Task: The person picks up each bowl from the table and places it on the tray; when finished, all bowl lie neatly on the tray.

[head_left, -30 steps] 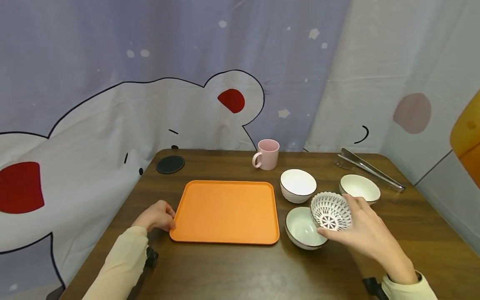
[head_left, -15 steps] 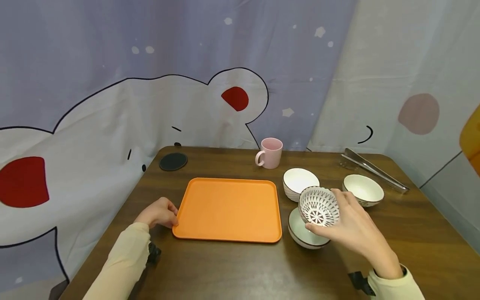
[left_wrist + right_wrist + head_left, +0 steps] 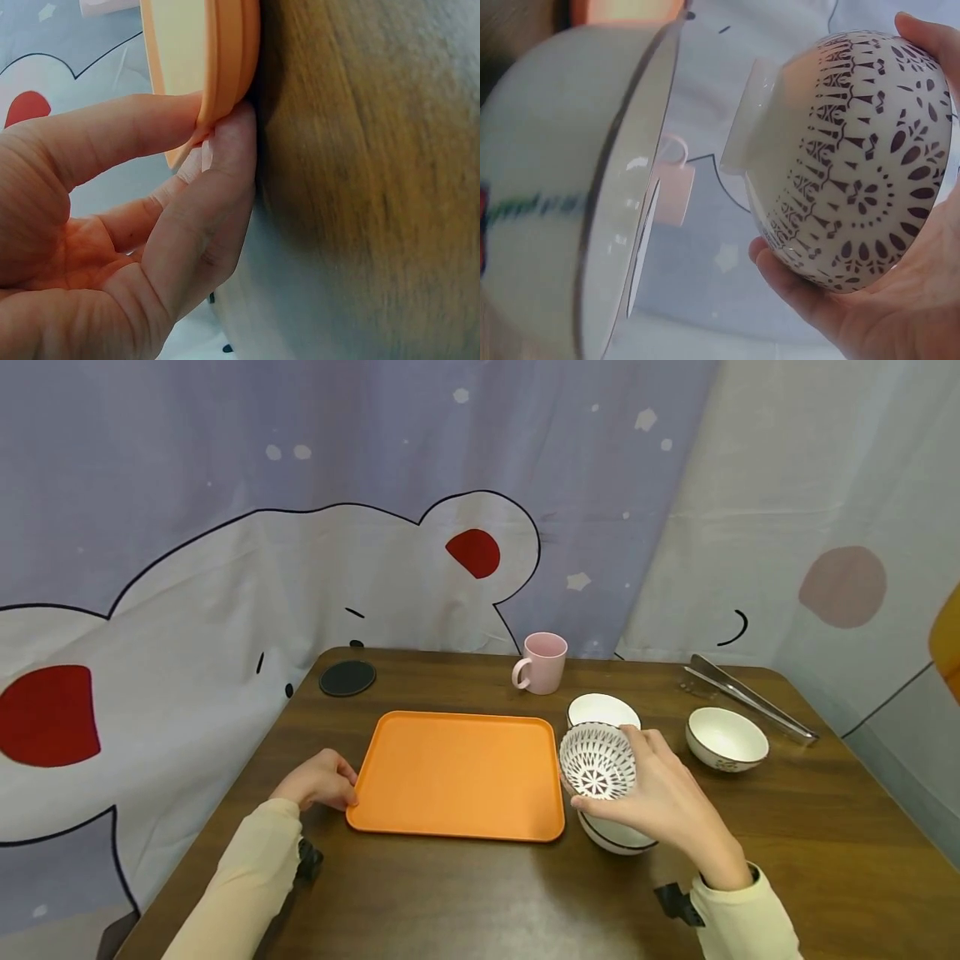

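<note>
An orange tray (image 3: pixel 457 777) lies on the table. My left hand (image 3: pixel 321 779) pinches its left edge near the front corner; in the left wrist view the thumb is on the tray's rim (image 3: pixel 229 60) and fingers are beneath. My right hand (image 3: pixel 667 806) grips a small bowl with a dark leaf-like pattern (image 3: pixel 597 762), thumb and fingers on opposite sides. It is held in the air beside the tray's right edge. Below it stands a pale green bowl (image 3: pixel 621 839), partly hidden. Behind it is a white bowl (image 3: pixel 603 708). The right wrist view shows the held bowl's patterned outside (image 3: pixel 847 165).
A cream bowl (image 3: pixel 727 739) stands to the right, with metal tongs (image 3: pixel 750 697) behind it. At the back are a pink mug (image 3: pixel 542 663) and a black round coaster (image 3: pixel 347 678). A printed curtain (image 3: pixel 375 568) hangs behind the wooden table (image 3: pixel 450 893).
My right hand has moved left with the patterned bowl, from over the green bowl's right side to beside the tray's right edge. The left hand keeps its hold on the tray.
</note>
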A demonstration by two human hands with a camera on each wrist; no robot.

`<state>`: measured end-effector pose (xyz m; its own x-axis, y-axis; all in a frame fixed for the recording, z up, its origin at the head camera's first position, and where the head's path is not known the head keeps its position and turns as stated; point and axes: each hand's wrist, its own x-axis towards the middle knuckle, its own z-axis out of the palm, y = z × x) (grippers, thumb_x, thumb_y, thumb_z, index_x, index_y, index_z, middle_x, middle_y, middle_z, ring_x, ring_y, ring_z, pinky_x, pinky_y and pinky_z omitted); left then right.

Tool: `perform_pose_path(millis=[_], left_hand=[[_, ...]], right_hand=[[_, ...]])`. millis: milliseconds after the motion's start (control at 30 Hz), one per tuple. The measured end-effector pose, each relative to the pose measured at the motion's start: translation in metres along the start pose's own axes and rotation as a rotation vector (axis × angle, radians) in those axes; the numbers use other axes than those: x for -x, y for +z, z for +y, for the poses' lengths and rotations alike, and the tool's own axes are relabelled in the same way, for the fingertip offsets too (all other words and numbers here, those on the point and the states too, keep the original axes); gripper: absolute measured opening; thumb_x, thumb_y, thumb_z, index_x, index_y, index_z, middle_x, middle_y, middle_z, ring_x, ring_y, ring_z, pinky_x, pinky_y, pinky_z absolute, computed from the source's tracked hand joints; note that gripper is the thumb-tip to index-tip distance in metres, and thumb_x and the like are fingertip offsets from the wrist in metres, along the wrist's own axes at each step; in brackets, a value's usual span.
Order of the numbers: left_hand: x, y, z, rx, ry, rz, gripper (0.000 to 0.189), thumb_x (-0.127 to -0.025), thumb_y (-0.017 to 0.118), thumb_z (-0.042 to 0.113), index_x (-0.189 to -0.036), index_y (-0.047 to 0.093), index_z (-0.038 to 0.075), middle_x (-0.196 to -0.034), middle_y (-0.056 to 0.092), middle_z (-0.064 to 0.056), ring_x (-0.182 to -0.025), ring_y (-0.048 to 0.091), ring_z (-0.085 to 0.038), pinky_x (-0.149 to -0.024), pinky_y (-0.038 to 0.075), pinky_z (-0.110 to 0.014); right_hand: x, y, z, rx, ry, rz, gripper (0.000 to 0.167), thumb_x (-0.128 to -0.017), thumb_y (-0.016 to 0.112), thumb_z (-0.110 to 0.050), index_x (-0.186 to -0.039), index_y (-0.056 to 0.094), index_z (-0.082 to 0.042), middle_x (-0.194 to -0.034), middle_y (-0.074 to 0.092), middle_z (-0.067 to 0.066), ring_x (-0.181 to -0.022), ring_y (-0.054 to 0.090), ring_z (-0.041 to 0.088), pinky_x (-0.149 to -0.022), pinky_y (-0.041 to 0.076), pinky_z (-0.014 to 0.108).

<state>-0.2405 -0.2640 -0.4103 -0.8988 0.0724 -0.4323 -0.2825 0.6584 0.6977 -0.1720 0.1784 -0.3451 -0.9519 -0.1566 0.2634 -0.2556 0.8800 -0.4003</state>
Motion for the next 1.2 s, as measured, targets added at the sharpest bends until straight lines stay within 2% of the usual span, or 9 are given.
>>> perform_pose_path(millis=[167,400,767,933,1200], left_hand=[[-0.001,0.001,0.000,0.011,0.026,-0.009,0.031,-0.072,0.071,-0.010,-0.100,0.059,-0.014,-0.092,0.062,-0.019,-0.071,0.067,-0.019,-0.071,0.060,-0.036],[-0.001,0.001,0.002,0.015,0.029,-0.011,0.030,-0.071,0.071,-0.011,-0.099,0.059,-0.014,-0.089,0.062,-0.018,-0.070,0.067,-0.018,-0.071,0.060,-0.035],[0.000,0.000,0.000,0.019,0.032,-0.007,0.031,-0.071,0.072,-0.011,-0.099,0.059,-0.014,-0.087,0.062,-0.018,-0.070,0.067,-0.019,-0.071,0.060,-0.036],[0.000,0.000,-0.001,0.021,0.020,-0.004,0.031,-0.072,0.072,-0.011,-0.100,0.059,-0.014,-0.089,0.063,-0.019,-0.071,0.067,-0.019,-0.072,0.060,-0.036],[0.002,0.000,0.000,0.028,0.020,-0.004,0.031,-0.073,0.071,-0.011,-0.101,0.058,-0.014,-0.091,0.062,-0.020,-0.072,0.067,-0.019,-0.072,0.060,-0.035]], right_hand=[[-0.008,0.006,-0.009,-0.026,-0.017,-0.003,0.108,-0.058,0.078,-0.071,-0.139,0.042,-0.010,-0.121,0.051,0.016,-0.093,0.060,0.030,-0.077,0.053,0.048],[-0.016,0.014,-0.023,-0.062,-0.022,-0.028,0.108,-0.057,0.081,-0.068,-0.140,0.042,-0.012,-0.122,0.050,0.015,-0.094,0.060,0.030,-0.081,0.053,0.048],[-0.030,0.028,-0.041,-0.099,-0.059,-0.036,0.110,-0.055,0.082,-0.067,-0.140,0.043,-0.008,-0.121,0.052,0.016,-0.098,0.059,0.027,-0.087,0.052,0.048],[-0.036,0.034,-0.050,-0.095,-0.042,-0.055,0.112,-0.055,0.081,-0.069,-0.140,0.042,-0.007,-0.122,0.051,0.016,-0.100,0.059,0.028,-0.088,0.052,0.050],[-0.046,0.046,-0.062,-0.111,-0.017,-0.079,0.110,-0.055,0.080,-0.070,-0.137,0.044,-0.007,-0.117,0.052,0.016,-0.095,0.059,0.027,-0.084,0.053,0.046]])
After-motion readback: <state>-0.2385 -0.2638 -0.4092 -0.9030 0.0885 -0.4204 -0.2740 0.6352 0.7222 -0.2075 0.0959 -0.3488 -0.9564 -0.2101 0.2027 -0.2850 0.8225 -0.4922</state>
